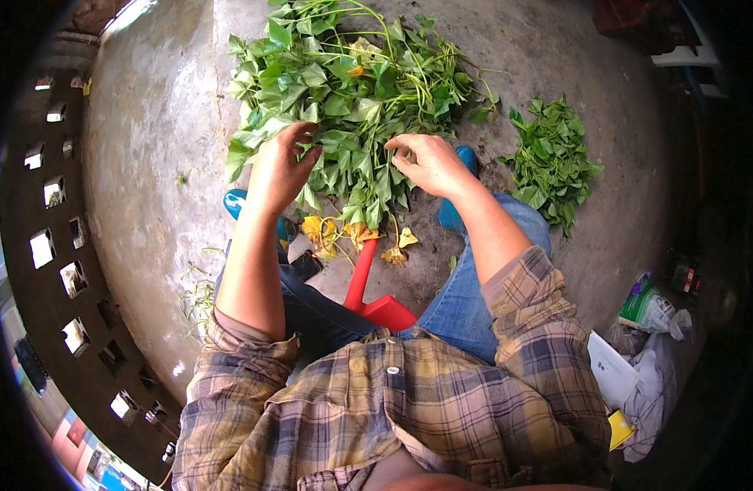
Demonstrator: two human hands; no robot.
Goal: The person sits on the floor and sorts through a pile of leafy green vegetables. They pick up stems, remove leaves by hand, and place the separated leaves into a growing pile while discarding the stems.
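Note:
A large heap of leafy green vines point(345, 92) lies on the concrete floor in front of me. My left hand point(285, 161) is over the heap's near left side, fingers apart and curved, with nothing seen between them. At the near right side, my right hand point(426, 161) has its thumb and forefinger close together by a leaf; whether they pinch a stem cannot be told. Yellowed leaves point(320, 236) lie at the heap's near edge. To the right is a smaller pile of green leafy tips point(551, 162).
A red plastic object with a handle point(363, 276) is between my legs. Thin stems point(199, 301) lie on the floor at left, near a wall with square openings point(51, 202). Plastic bags point(652, 368) and a white panel point(610, 368) are at lower right.

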